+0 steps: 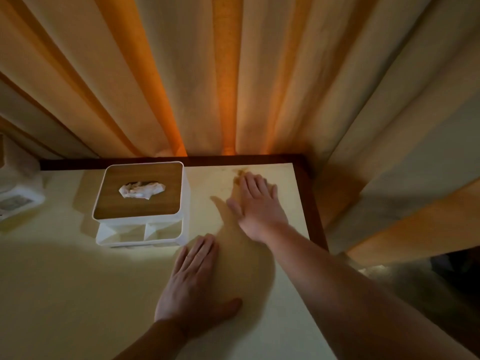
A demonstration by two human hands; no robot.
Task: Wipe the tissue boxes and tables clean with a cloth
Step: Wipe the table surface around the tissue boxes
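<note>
step: wiping table [78,281] far corner | right hand [255,203] flat, fingers straight, by brownish smear [240,175]; I see no cloth | left hand [193,287] flat, bracing | tissue box [140,201] left of hands | I advise even pressure, overlapping strokes.

No text, label, brand, number or sign can be read. A white box [19,203] at the desk's left edge carries a printed panel, but it is too blurred and dim to make out. The tissue box [140,196] shows no lettering.
</note>
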